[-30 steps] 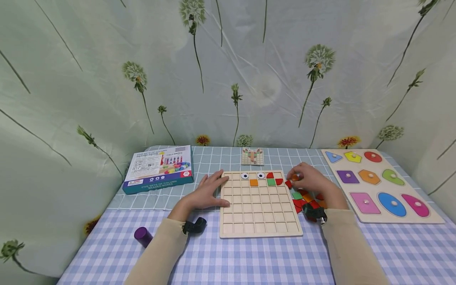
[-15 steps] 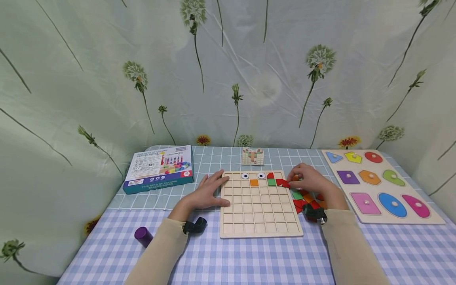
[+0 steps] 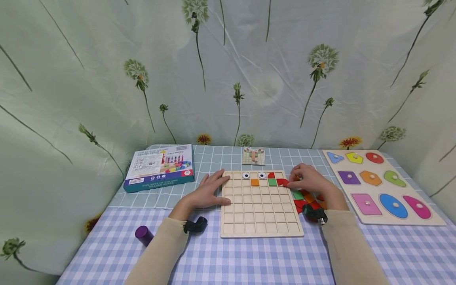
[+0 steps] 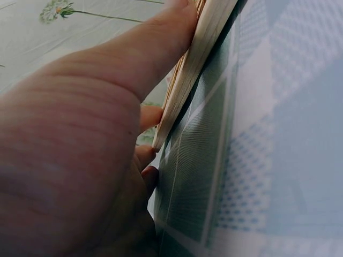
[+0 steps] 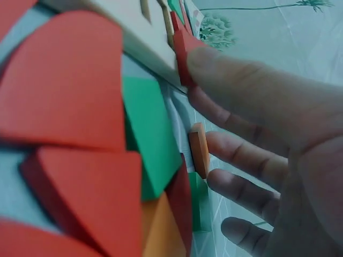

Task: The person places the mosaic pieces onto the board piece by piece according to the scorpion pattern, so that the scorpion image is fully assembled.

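A wooden grid board (image 3: 260,209) lies flat, its upper rows bearing two eye tiles (image 3: 246,175), an orange square (image 3: 255,182), a green square (image 3: 272,182) and red rounded tiles (image 3: 271,175). At its left rim rests my left hand (image 3: 204,194), fingers extended; the left wrist view shows thumb and fingertips along the board's side (image 4: 185,80). My right hand (image 3: 309,180) pinches a red tile (image 5: 183,58) between thumb and index finger over the board's upper right edge. Its other fingers spread near an orange tile (image 5: 199,150).
Loose red, green (image 5: 153,134) and orange tiles are heaped beside the board's right edge. Behind the board stands a small pattern card (image 3: 253,156). A boxed bead set (image 3: 159,168) lies back left, a purple cylinder (image 3: 144,236) front left, and a knobbed shape puzzle (image 3: 381,186) right.
The red tile has moved left from the tablecloth onto the board's right edge, pinched by my right hand. My left hand has stayed on the left rim.
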A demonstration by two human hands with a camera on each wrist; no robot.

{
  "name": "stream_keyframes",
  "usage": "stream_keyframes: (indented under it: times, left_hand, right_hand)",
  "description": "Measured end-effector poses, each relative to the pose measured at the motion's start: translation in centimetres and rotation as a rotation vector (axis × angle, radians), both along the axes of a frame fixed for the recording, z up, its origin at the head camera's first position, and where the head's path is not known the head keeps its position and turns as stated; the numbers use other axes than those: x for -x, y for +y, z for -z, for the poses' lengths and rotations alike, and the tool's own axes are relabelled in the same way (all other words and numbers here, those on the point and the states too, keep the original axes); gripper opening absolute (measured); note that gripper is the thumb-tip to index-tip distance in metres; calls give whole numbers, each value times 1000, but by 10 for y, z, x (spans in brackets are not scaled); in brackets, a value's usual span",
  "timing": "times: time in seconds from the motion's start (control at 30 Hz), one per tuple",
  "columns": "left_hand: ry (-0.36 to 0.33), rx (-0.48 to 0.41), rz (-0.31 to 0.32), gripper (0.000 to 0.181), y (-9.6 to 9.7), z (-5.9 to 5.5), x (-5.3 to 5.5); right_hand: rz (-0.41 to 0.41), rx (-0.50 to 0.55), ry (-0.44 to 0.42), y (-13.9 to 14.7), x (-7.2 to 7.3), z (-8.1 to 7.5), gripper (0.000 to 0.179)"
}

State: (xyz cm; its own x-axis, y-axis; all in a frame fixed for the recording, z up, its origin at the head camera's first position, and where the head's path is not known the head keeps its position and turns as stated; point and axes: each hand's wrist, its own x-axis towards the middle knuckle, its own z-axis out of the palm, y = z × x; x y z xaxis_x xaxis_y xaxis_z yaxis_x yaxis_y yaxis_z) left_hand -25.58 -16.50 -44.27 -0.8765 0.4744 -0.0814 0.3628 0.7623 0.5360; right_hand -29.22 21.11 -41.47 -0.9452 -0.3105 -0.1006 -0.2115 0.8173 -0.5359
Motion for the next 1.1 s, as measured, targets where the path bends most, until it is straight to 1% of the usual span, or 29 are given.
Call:
stream_keyframes:
  times: [0.17, 0.27, 0.4, 0.53, 0.67, 0.73, 0.8, 0.97, 1.1]
  left_hand:
    - [1, -1, 3, 88, 1, -1, 0]
    - [5, -3, 11, 88, 1, -2, 0]
    - [8, -1, 13, 89, 0, -1, 0]
    - [8, 8, 9, 90, 1, 0, 0]
    - [5, 11, -1, 90, 1, -1, 0]
    - [4, 5, -1, 90, 1, -1, 0]
    - [1, 7, -1, 90, 1, -1, 0]
    - [3, 5, 3, 90, 1, -2, 1]
    - [10, -3, 10, 90, 1, -3, 0]
  right_hand:
    - [16, 20, 33, -1, -1, -2, 11]
    - [22, 45, 50, -4, 0, -3, 12]
    - [37, 100, 65, -11, 1, -5, 10]
    - [48, 161, 89, -19, 2, -2, 9]
    - [-11, 169, 112, -29, 3, -1, 24]
    - [-48, 159, 113, -35, 2, -2, 28]
    - [-83, 153, 115, -41, 1, -2, 26]
    - [-123, 167, 125, -54, -4, -5, 19]
    - [-125, 163, 132, -62, -7, -5, 19]
